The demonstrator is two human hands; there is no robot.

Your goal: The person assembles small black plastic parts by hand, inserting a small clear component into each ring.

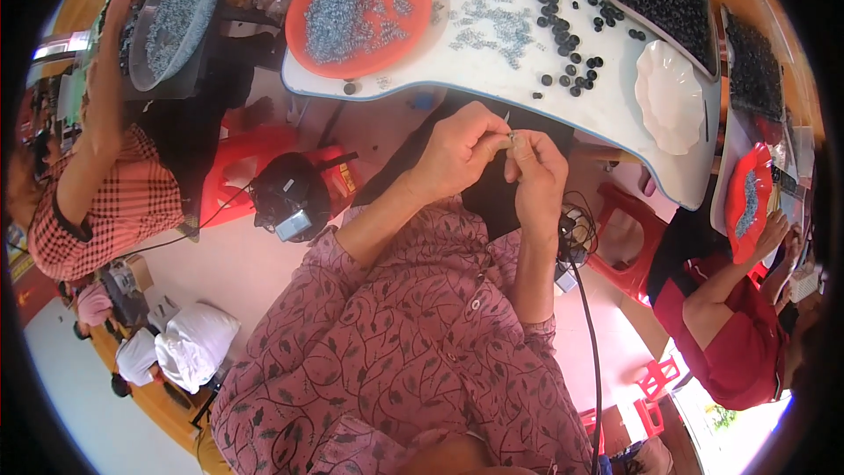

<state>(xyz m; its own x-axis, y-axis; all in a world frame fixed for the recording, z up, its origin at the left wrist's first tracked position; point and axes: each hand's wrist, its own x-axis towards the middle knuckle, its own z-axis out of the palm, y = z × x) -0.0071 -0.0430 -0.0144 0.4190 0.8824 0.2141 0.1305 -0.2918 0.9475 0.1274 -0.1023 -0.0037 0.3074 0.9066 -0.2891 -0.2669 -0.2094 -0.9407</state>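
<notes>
In front of my chest, just off the near edge of the white table (pixel 404 75), both hands meet fingertip to fingertip. The fingers of my left hand (pixel 459 151) are pinched together, and those of my right hand (pixel 538 174) are closed against them. A tiny piece (pixel 511 135) shows between the fingertips, too small to name. Beyond my hands, small silvery, spring-like pieces (pixel 343 13) fill part of an orange-red round plate (pixel 413 13). More such pieces (pixel 497 22) lie loose on the tabletop, beside scattered black round caps (pixel 563 35).
A tray of black caps (pixel 659 0) stands at the far right, with a white scalloped dish (pixel 668 97) nearer. People sit at both sides: a checked shirt (pixel 114 193) left, a red shirt (pixel 730 334) right. Red stools (pixel 629 237) flank me; a black cable (pixel 591 325) hangs at my right.
</notes>
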